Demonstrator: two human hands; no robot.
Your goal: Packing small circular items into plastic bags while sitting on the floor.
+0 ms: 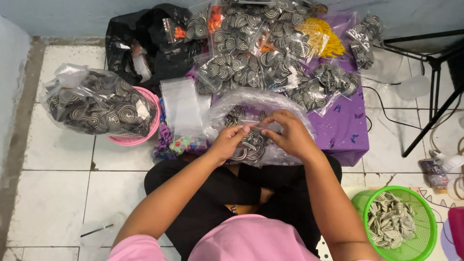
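Both hands pinch the same item: a small clear plastic zip bag (pixel 260 126), held at its top edge over the lap. Left hand (pixel 227 141) has fingertips closed on the bag's left end, right hand (pixel 290 134) has fingers curled and clamped on the right end; exact thumb contact is hard to tell, the bag is near transparent. Directly under the hands sits a large open clear plastic bag of black-and-white spiral discs (pixel 251 140), resting against the person's crossed legs in black trousers (pixel 212 193). Left of it: a stack of empty clear zip bags (pixel 181 106) on a multicolour patterned cloth (pixel 186 144), then a pink round plastic basin (pixel 140 137) holding another full bag of spiral discs (pixel 96 106). Beyond the hands, a purple cloth (pixel 345 125) carries a pile of small packed bags of spiral discs (pixel 270 63) and a bag of yellow pieces (pixel 325 38); a black plastic bag (pixel 154 43) lies at the wall. Near the floor's lower right corner, a green round plastic basket (pixel 425 227) holds loose spiral discs. White floor tiles (pixel 53 203) all round; black metal stand legs (pixel 435 92) at the right edge.
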